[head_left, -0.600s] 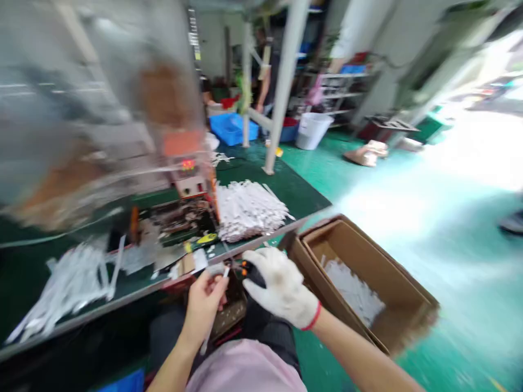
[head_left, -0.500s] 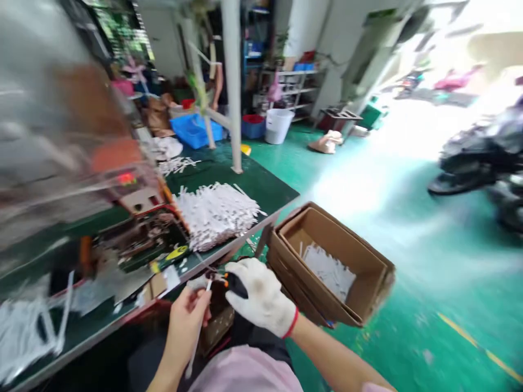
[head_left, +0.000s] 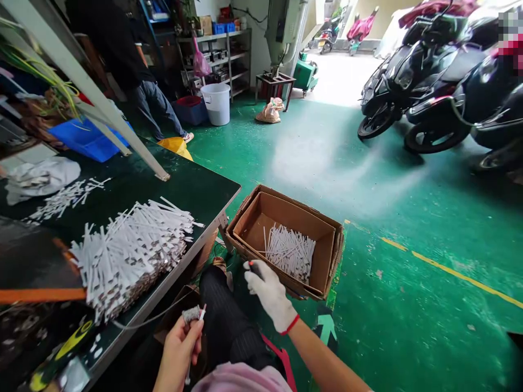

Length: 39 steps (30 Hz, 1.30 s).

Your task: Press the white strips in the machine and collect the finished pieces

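My bare left hand (head_left: 182, 343) is pinched on a thin white strip (head_left: 202, 314), and a grey wrapping (head_left: 190, 314) sits around one of its fingers. A cord runs from there toward the table edge. My right hand (head_left: 272, 296), in a white glove with a red cuff, is closed around a small dark tool with an orange-red tip (head_left: 254, 267), mostly hidden by the fingers. It is beside the near side of a cardboard box (head_left: 245, 223) holding many white strips (head_left: 290, 250). A large pile of white strips (head_left: 134, 245) lies on the dark green table (head_left: 208, 190).
A slanted metal post (head_left: 102, 103) rises from the table. Behind stand a blue bin (head_left: 92, 139), a person in dark clothes (head_left: 155, 103) and a white bucket (head_left: 216, 103). Scooters (head_left: 408, 76) are parked at the right. Yellow-handled tool (head_left: 65, 348) lies at the lower left.
The view has turned to the right. My hands have moved apart, the gloved right hand going toward the box with the tool, while the left still holds the strip.
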Each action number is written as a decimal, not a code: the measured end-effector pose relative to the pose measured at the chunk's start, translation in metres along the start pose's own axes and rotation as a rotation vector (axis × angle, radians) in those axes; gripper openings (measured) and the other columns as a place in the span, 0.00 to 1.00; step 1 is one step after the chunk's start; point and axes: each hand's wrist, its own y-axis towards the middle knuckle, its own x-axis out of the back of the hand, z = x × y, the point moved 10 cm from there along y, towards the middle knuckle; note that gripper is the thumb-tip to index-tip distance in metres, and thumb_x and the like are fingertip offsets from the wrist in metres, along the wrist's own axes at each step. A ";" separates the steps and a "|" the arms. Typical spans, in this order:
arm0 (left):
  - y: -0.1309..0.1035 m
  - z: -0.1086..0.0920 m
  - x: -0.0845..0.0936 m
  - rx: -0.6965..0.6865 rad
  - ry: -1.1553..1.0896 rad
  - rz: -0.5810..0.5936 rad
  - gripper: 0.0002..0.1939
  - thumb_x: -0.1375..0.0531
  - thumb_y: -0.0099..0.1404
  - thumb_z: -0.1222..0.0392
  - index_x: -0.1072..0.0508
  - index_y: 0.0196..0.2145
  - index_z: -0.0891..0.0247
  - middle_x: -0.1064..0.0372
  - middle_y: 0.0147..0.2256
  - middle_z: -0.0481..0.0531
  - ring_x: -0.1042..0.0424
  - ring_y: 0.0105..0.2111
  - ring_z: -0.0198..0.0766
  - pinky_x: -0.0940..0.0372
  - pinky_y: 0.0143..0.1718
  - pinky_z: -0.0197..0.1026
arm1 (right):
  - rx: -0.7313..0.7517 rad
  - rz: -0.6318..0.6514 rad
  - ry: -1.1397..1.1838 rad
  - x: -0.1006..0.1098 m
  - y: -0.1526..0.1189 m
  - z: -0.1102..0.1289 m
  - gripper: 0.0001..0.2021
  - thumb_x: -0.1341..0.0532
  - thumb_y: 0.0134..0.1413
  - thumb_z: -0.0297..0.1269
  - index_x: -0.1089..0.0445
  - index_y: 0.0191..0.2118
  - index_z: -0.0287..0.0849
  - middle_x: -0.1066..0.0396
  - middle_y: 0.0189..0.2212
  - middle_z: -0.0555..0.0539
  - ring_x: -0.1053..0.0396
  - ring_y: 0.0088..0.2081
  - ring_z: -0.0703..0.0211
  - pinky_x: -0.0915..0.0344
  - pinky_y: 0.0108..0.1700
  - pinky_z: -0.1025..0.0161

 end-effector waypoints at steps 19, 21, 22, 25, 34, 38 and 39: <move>0.013 -0.068 -0.034 -0.168 0.072 -0.038 0.21 0.34 0.46 0.43 0.34 0.27 0.62 0.44 0.18 0.40 0.44 0.16 0.27 0.50 0.17 0.30 | 0.519 0.129 -0.359 -0.019 -0.018 0.031 0.19 0.38 0.52 0.39 0.35 0.51 0.48 0.32 0.44 0.46 0.32 0.42 0.54 0.35 0.45 0.57; 0.007 -0.088 -0.031 -0.249 0.049 -0.055 0.20 0.35 0.48 0.45 0.37 0.25 0.62 0.45 0.18 0.40 0.44 0.16 0.27 0.50 0.17 0.30 | 0.695 0.063 -0.405 -0.010 -0.015 0.064 0.20 0.39 0.53 0.38 0.36 0.52 0.46 0.32 0.45 0.44 0.33 0.44 0.53 0.35 0.47 0.56; 0.004 -0.097 -0.028 -0.287 0.036 -0.062 0.19 0.36 0.49 0.45 0.37 0.24 0.62 0.45 0.18 0.40 0.44 0.17 0.27 0.50 0.18 0.31 | 0.790 0.028 -0.438 -0.007 -0.016 0.082 0.20 0.39 0.53 0.38 0.36 0.53 0.45 0.32 0.45 0.43 0.33 0.44 0.52 0.35 0.47 0.55; -0.006 -0.116 -0.017 -0.388 -0.012 -0.095 0.16 0.38 0.52 0.48 0.37 0.25 0.62 0.46 0.18 0.40 0.45 0.18 0.27 0.50 0.20 0.32 | 1.037 -0.034 -0.565 -0.012 -0.021 0.130 0.19 0.40 0.54 0.39 0.36 0.53 0.43 0.31 0.44 0.41 0.33 0.43 0.50 0.35 0.45 0.54; -0.031 -0.114 0.024 -0.470 -0.139 -0.206 0.15 0.39 0.54 0.51 0.40 0.23 0.61 0.48 0.18 0.40 0.48 0.19 0.27 0.51 0.21 0.33 | 1.235 0.067 -0.825 -0.067 -0.045 0.174 0.20 0.42 0.56 0.43 0.34 0.53 0.43 0.30 0.45 0.39 0.34 0.43 0.46 0.36 0.43 0.52; -0.039 -0.103 0.042 -0.480 -0.195 -0.239 0.15 0.39 0.55 0.52 0.41 0.23 0.61 0.48 0.18 0.40 0.48 0.19 0.27 0.51 0.22 0.33 | 1.244 0.095 -0.858 -0.085 -0.055 0.179 0.20 0.43 0.57 0.44 0.34 0.54 0.44 0.30 0.45 0.39 0.34 0.43 0.46 0.36 0.43 0.52; -0.042 -0.100 0.046 -0.484 -0.209 -0.249 0.14 0.39 0.55 0.52 0.40 0.23 0.61 0.48 0.19 0.40 0.48 0.19 0.27 0.51 0.22 0.33 | 1.256 0.102 -0.861 -0.090 -0.059 0.180 0.20 0.43 0.57 0.44 0.34 0.54 0.44 0.30 0.45 0.39 0.34 0.43 0.46 0.36 0.43 0.53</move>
